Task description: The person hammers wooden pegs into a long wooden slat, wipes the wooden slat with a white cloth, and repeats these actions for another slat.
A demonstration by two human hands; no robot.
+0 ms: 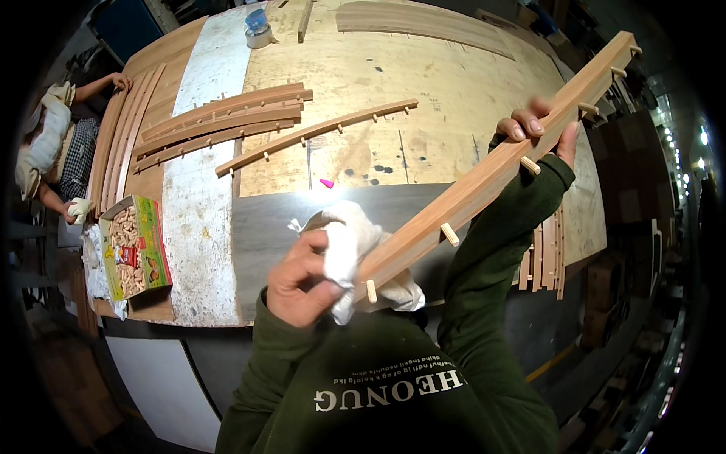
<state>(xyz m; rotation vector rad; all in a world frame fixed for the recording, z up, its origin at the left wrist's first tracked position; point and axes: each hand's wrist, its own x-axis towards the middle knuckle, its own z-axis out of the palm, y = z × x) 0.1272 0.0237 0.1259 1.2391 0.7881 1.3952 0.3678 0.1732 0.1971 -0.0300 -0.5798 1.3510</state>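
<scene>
Right hand [527, 123] grips the pegged rail [460, 200]; left hand [296, 284] clutches cloth [349, 236] at its lower end.

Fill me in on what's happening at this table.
A person is holding up a pegged wooden strip, with the right hand gripping it toward its upper end. The left hand holds a white cloth against its lower end. Another pegged strip lies on the table ahead, beside a small stack of similar ones. An open box of short wooden pegs sits at the left, where a co-worker's hand rests on more long pieces.
</scene>
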